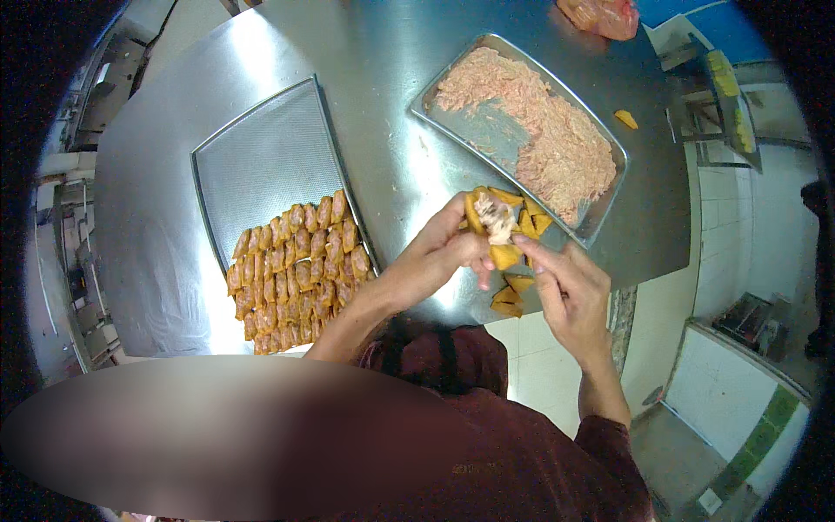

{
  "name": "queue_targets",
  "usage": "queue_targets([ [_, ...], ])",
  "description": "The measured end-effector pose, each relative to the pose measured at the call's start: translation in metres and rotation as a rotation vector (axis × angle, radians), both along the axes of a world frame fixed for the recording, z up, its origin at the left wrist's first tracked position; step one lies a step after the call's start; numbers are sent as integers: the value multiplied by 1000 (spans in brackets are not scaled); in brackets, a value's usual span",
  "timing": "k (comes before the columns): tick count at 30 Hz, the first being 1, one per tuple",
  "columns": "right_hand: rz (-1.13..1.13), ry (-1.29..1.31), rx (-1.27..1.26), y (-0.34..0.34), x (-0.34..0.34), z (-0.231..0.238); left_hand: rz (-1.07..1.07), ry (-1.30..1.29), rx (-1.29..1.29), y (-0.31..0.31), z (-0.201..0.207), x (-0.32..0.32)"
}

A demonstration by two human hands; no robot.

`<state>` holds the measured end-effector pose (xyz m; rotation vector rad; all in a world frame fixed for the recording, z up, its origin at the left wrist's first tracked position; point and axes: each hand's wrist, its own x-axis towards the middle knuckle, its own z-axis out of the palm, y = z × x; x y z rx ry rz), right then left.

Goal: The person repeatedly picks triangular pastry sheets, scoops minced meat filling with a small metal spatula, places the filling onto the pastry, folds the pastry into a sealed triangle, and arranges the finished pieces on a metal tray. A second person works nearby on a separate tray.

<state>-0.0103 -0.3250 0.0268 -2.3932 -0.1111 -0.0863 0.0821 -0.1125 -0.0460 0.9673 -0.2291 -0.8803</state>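
Note:
My left hand [445, 250] grips an opened fried tofu puff [474, 211], its fingers and thumb around the golden-brown skin. Pale minced filling [496, 219] shows in the opening, with some dark gaps in it. On the other side is my right hand [570, 291], its index finger stretched to the puff's edge and its other fingers curled. Whether a small tool sits in those fingers is hidden. Loose tofu triangles [537, 219] lie under and beside the hands, and a few more [507, 302] rest by the table's near edge.
A metal tray [500, 128] of pink minced meat [570, 157] stands just beyond my hands. To the left, a mesh tray [270, 148] carries rows of stuffed tofu pieces [300, 270]. The steel table [383, 113] also bears a stray tofu piece [625, 118] and a pinkish bag [600, 16].

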Motion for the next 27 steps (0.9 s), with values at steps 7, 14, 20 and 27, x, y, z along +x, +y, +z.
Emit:
queue_targets([
  [7, 93, -77, -153, 49, -31, 48, 92, 169, -243, 47, 57, -36],
  [14, 152, -73, -197, 72, -55, 102, 197, 59, -16, 90, 81, -61],
  [20, 233, -128, -232, 107, -63, 100, 98, 70, 24, 99, 93, -85],
  [27, 407, -217, -463, 107, -68, 130, -80, 44, 7, 133, 90, -78],
])
